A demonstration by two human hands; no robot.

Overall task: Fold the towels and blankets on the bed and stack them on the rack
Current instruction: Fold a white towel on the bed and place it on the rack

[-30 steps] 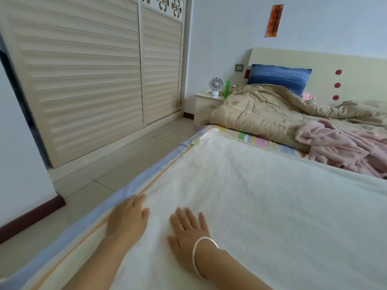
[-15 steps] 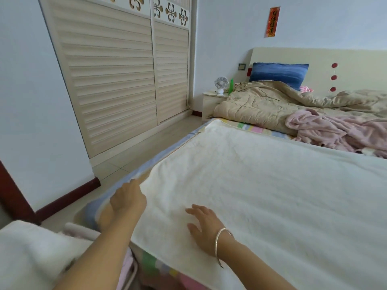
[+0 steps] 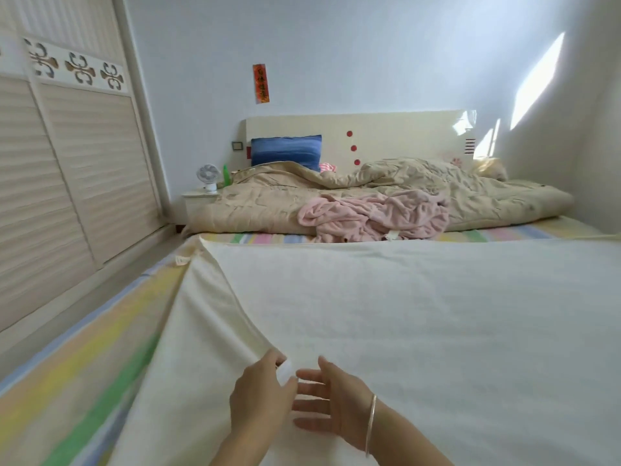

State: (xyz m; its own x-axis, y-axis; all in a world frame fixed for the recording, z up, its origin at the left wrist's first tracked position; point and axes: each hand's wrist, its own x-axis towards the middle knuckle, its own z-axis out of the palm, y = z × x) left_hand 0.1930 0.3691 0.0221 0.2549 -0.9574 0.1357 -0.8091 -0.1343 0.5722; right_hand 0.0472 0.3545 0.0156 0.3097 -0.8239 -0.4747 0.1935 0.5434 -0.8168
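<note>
Striped sheet [image 3: 84, 371] shows at left. Your left hand [image 3: 260, 395] pinches a raised edge of the white blanket [image 3: 437, 331], which is spread over the bed's near end. Your right hand [image 3: 336, 405] is just beside it, fingers [image 3: 312, 404] straight and released; pink blanket [image 3: 376, 213] lies crumpled farther back.

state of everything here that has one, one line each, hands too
white blanket: spread flat, left edge lifted into a fold
left hand: pinches that lifted edge
right hand: open, fingers straight, beside the left hand
pink blanket: crumpled, unfolded
beige quilt: rumpled, unfolded
wardrobe doors: closed
blue pillow: standing upright
small fan: cannot tell if running
</note>
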